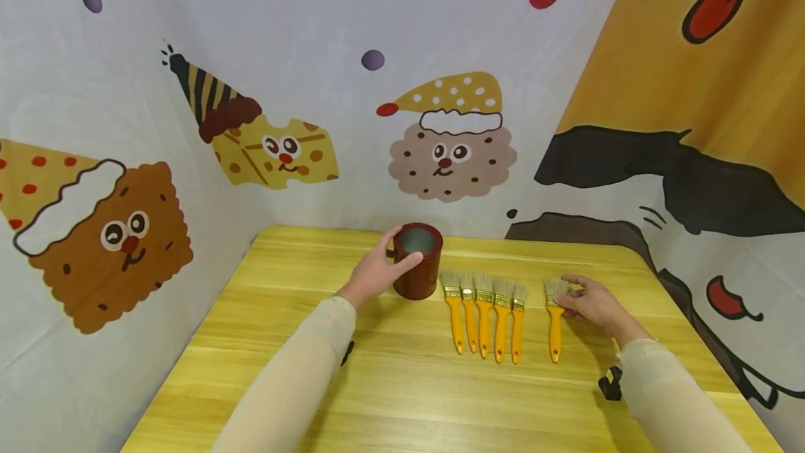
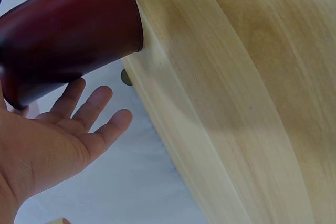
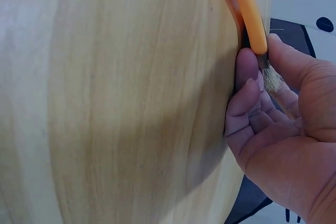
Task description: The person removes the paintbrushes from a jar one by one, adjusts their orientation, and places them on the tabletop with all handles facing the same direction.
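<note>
A dark red mug [image 1: 416, 278] with a grey inside stands upright at the back of the wooden table. My left hand [image 1: 375, 271] holds it near the rim, thumb in front and a finger at the far left side; in the left wrist view the other fingers of that hand [image 2: 58, 140] spread beside the mug [image 2: 73, 30]. Farther right, my right hand [image 1: 594, 305] pinches a paintbrush [image 1: 555, 331] near its ferrule and bristles. The right wrist view shows its orange handle [image 3: 247, 9] passing between thumb and curled fingers [image 3: 244, 98].
Several paintbrushes [image 1: 483, 320] with orange handles lie in a row between mug and right hand, bristles toward the back. A cartoon-printed cloth [image 1: 314, 19] hangs behind the wooden table [image 1: 409, 397]. Black wrist devices [image 1: 610, 383] sit by the sleeves.
</note>
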{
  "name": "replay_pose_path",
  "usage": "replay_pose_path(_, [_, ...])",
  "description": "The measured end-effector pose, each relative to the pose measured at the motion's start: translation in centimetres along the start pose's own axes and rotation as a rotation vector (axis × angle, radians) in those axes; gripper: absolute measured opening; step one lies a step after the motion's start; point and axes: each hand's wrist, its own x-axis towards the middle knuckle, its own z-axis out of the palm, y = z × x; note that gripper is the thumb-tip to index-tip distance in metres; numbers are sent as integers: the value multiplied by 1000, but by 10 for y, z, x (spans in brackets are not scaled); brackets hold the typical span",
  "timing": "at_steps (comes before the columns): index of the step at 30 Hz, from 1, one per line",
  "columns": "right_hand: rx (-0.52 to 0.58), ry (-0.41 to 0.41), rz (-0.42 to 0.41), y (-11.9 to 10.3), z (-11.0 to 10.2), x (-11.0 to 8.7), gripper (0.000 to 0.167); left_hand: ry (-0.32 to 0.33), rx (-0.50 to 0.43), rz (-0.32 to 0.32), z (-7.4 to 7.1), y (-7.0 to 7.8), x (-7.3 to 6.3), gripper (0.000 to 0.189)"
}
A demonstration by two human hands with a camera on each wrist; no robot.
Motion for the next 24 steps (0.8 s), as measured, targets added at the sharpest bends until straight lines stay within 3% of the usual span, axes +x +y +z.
replay_pose_path(24, [-11, 16, -13, 3, 4, 0, 80, 11, 17, -2, 1, -2, 3, 92])
